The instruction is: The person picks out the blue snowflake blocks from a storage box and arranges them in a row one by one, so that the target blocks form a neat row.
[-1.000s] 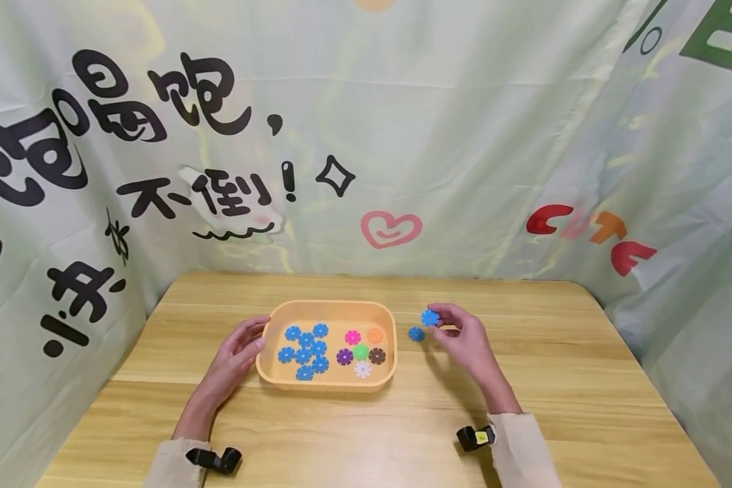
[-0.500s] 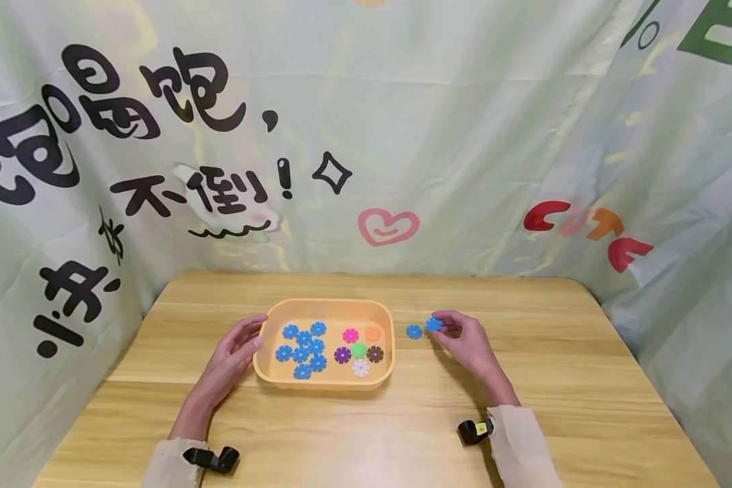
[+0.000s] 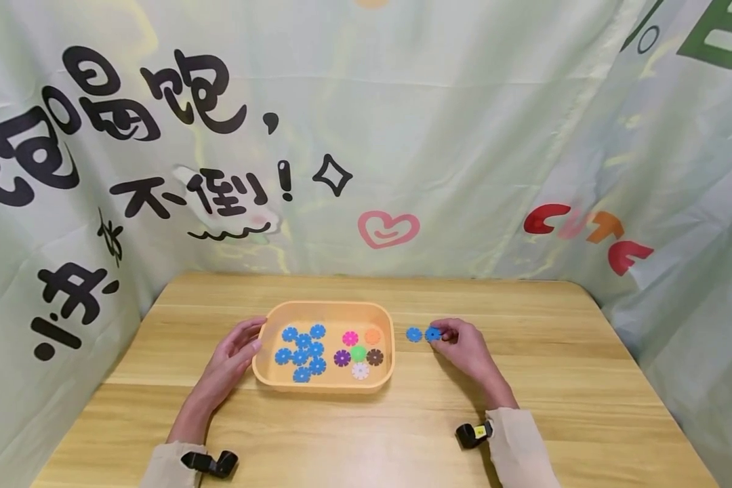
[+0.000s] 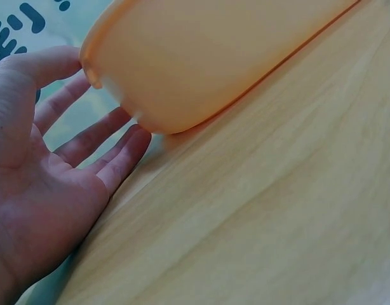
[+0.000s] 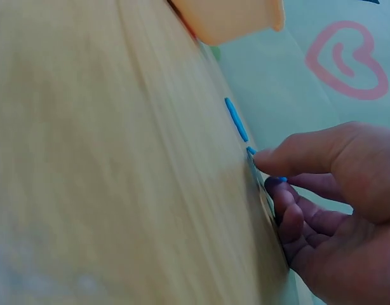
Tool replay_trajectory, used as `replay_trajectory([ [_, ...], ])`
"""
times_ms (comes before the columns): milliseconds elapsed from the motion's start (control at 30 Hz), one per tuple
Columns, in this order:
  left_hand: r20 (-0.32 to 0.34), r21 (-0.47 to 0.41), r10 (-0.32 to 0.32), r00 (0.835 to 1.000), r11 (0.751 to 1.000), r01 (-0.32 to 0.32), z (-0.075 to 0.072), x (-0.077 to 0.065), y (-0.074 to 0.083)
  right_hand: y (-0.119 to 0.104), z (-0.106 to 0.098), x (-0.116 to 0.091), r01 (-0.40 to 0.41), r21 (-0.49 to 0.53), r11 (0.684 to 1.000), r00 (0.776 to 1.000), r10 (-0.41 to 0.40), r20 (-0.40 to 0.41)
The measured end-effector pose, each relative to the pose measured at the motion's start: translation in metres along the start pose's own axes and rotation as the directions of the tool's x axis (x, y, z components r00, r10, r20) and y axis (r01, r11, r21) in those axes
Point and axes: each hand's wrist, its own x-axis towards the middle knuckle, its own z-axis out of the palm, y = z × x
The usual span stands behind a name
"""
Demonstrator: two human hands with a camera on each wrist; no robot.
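Note:
My right hand (image 3: 463,344) pinches a blue notched plastic disc (image 3: 432,334) between thumb and fingertips, low at the tabletop. Just left of it a second blue disc (image 3: 413,335) lies flat. In the right wrist view, the edge of that lying disc (image 5: 236,119) shows beyond my thumb, while my fingertips mostly cover the held one. My left hand (image 3: 234,359) rests against the left end of an orange tray (image 3: 323,388). The left wrist view has its fairly straight fingers touching the tray's outer wall (image 4: 182,70).
Inside the tray, several blue discs (image 3: 303,341) lie at the left. To the right are single pink (image 3: 350,337), orange (image 3: 372,336), purple (image 3: 341,358), green (image 3: 358,353), brown (image 3: 375,357) and white (image 3: 360,371) ones. A printed curtain (image 3: 463,169) hangs behind the wooden table (image 3: 354,440).
My right hand has lowered with the blue disc, from above and behind the lying disc down to the tabletop on its right. The left hand stays at the tray.

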Motion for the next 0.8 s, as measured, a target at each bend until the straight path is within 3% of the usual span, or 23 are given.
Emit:
replay_trajectory([
  [200, 0.004, 0.006, 0.006, 1.000, 1.000, -0.006, 0.0008, -0.0009, 0.0002, -0.0032, 0.0025, -0.0007, -0.002, -0.045, 0.999, 1.000, 0.002, -0.007],
  [600, -0.007, 0.011, 0.006, 1.000, 1.000, -0.006, -0.0009, 0.0002, -0.0010, -0.0051, 0.0033, 0.0017, 0.070, -0.103, 0.992, 0.998, -0.070, 0.004],
  [800, -0.001, 0.015, -0.002, 1.000, 1.000, 0.002, -0.0008, 0.0001, -0.0011, -0.0022, 0.0028, 0.0015, 0.046, -0.104, 0.994, 0.999, -0.045, 0.013],
])
